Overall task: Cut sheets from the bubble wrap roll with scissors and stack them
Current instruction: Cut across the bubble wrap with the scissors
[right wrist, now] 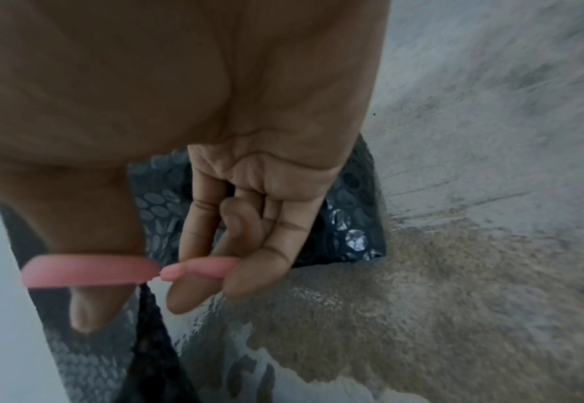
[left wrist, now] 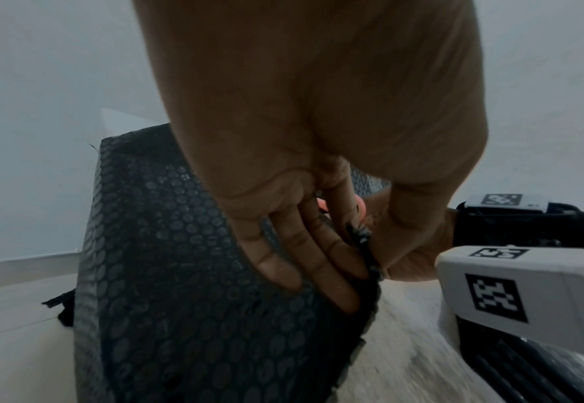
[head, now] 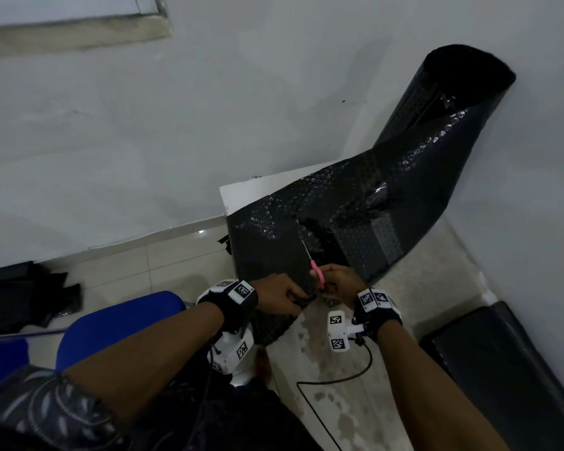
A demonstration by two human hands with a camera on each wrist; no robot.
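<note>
Scissors (head: pixel 316 271), pink-handled, in right hand (head: pixel 341 283), thumb & fingers through the loops, blades partway into black wrap (head: pixel 355 203) trailing from roll (head: pixel 453 92) at counter's (head: pixel 420 271) far corner. Left hand (head: pixel 280 297) pinches the wrap's near edge by the cut, over counter's left edge. Risk: wrap slackens w/ weak tension, so blades fold or snag the film & cut wanders; left fingers (left wrist: pixel 304 253) sit close to blades.

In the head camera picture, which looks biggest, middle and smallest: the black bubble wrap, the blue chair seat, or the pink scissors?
1. Bubble wrap, biggest by far.
2. Blue chair seat.
3. Pink scissors, smallest, partly hidden by the right hand.
</note>
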